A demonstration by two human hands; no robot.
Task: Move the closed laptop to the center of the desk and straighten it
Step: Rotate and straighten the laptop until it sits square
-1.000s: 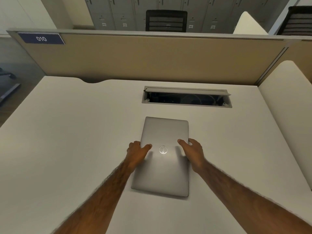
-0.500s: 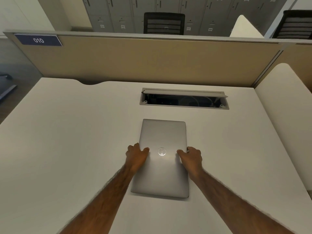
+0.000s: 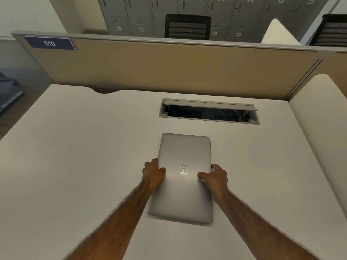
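A closed silver laptop [image 3: 183,194] lies flat on the white desk [image 3: 75,156], its long side running away from me and a round logo on its lid. My left hand [image 3: 153,174] grips its left edge, thumb on the lid. My right hand [image 3: 215,177] grips its right edge, thumb on the lid as well. Both hands hold it at about mid-length. The laptop's far edge sits a short way in front of the cable slot.
An open cable slot [image 3: 209,112] with a raised flap is cut into the desk behind the laptop. A tan partition [image 3: 169,68] with a blue "010" label [image 3: 49,43] closes the far edge. A white side panel [image 3: 319,119] stands on the right.
My hands have slid a little nearer along the laptop's sides and my fingers now wrap its edges. The laptop has barely shifted; the camera has tilted slightly.
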